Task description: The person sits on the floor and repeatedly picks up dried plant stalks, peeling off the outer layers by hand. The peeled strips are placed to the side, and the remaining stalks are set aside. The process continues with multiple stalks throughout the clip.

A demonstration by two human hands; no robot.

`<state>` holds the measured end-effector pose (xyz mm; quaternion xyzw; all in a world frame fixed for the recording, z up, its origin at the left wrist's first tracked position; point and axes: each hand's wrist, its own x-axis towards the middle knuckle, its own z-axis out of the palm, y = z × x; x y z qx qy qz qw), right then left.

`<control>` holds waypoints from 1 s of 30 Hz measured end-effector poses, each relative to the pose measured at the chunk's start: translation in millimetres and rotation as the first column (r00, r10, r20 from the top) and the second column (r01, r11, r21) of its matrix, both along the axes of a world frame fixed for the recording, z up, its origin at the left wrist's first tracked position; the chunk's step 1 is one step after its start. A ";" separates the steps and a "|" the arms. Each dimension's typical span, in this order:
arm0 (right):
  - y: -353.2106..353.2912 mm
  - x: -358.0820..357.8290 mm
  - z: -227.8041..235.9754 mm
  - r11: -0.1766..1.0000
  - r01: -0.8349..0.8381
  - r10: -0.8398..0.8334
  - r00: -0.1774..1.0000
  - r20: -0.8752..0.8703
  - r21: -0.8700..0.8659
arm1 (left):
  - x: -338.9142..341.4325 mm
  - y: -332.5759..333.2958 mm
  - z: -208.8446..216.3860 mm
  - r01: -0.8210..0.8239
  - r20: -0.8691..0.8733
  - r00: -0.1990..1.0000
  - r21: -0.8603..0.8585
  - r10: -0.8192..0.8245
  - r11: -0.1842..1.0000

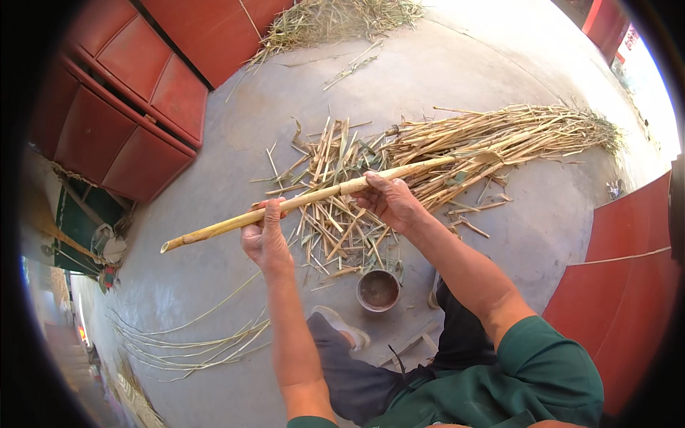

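Head view. The left hand (267, 235) and right hand (391, 203), both closed around one long, pale stalk (314, 197), hold it slantwise above the floor (193, 278). Below lie scattered cut pieces (342, 232) and a bundle of stalks (499, 139); a round bowl (379, 290) stands nearer the person.

Long pale-yellow cane (315, 195), aslant above floor (203, 292)

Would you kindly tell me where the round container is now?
In the head view, the round container sits on the floor, slightly right of centre, just below the scattered stalk pieces.
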<state>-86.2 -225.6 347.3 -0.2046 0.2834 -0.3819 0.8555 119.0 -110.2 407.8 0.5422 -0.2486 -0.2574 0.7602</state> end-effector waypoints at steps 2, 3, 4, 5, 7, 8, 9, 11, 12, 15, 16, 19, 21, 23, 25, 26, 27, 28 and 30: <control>7.7 3.3 -3.4 1.000 -0.011 0.011 1.000 -0.028 -0.021 | 5.5 0.3 2.0 -0.047 0.010 0.999 0.018 0.047 0.999; 10.1 4.7 -4.4 0.999 -0.018 0.017 0.999 -0.042 -0.031 | 4.7 0.9 1.5 -0.017 0.022 1.000 0.004 0.017 1.000; 9.9 4.6 -4.5 1.000 0.014 -0.016 0.995 -0.097 -0.023 | 2.3 1.1 0.0 0.013 0.034 0.999 -0.010 -0.013 1.000; 10.6 5.6 -3.4 1.000 -0.001 -0.001 0.991 -0.134 -0.015 | 2.1 1.3 0.0 0.044 0.049 0.998 -0.024 -0.043 0.999; 12.8 7.3 -1.6 1.000 -0.029 0.029 0.978 -0.206 0.003 | 7.4 2.8 -3.0 0.040 0.074 0.997 -0.020 -0.039 0.999; 15.2 9.1 -2.4 0.999 -0.044 0.043 0.978 -0.205 -0.002 | 10.3 3.2 -5.4 0.039 0.085 0.996 -0.019 -0.037 0.999; 21.9 11.5 -3.5 0.992 -0.125 0.124 0.965 -0.233 0.011 | 15.2 3.2 -5.9 0.003 0.076 0.997 -0.029 -0.001 1.000; 39.8 16.2 -5.9 0.959 -0.280 0.280 0.915 -0.290 0.045 | 29.2 1.2 -7.8 -0.065 0.052 0.996 -0.048 0.068 0.997; 45.4 18.0 -8.9 0.939 -0.328 0.344 0.898 -0.273 0.104 | 35.9 -1.0 -10.1 -0.093 0.057 0.994 -0.031 0.095 0.995; 48.4 22.9 -10.9 0.883 -0.448 0.469 0.848 -0.249 0.140 | 47.6 2.4 -8.9 -0.132 0.067 0.989 -0.011 0.133 0.991; 45.8 23.0 -9.0 0.876 -0.467 0.483 0.835 -0.266 0.123 | 52.9 5.2 -11.3 -0.154 0.072 0.985 -0.016 0.155 0.988; 24.4 12.5 -6.0 0.891 -0.450 0.452 0.866 -0.212 0.062 | 71.7 18.2 -4.1 -0.208 0.116 0.973 0.063 0.200 0.976; 6.3 3.9 -3.1 0.983 -0.161 0.169 0.981 -0.092 0.085 | 87.8 32.8 3.8 -0.276 0.159 0.952 0.069 0.263 0.959; -12.2 -10.4 -15.3 0.951 0.074 -0.061 0.997 -0.054 0.299 | 116.0 51.9 7.2 -0.347 0.188 0.922 0.021 0.338 0.937; -32.5 -27.2 -39.1 0.934 0.206 -0.198 0.979 -0.056 0.291 | 131.4 65.9 13.6 -0.460 0.095 0.881 -0.065 0.464 0.886; -39.3 -33.0 -42.3 0.933 0.229 -0.229 0.973 -0.034 0.279 | 138.6 72.7 17.6 -0.518 0.046 0.850 -0.105 0.525 0.849; -45.9 -39.0 -44.2 0.922 0.238 -0.216 0.971 -0.104 0.307 | 144.7 78.2 16.8 -0.558 -0.019 0.829 -0.092 0.559 0.824; -52.8 -43.7 -45.9 0.909 0.249 -0.200 0.964 -0.173 0.333 | 150.3 83.6 16.3 -0.597 -0.082 0.802 -0.076 0.592 0.798; -58.6 -49.9 -57.9 0.901 0.267 -0.169 0.942 -0.289 0.342 | 150.2 87.4 20.3 -0.638 -0.142 0.768 -0.088 0.624 0.765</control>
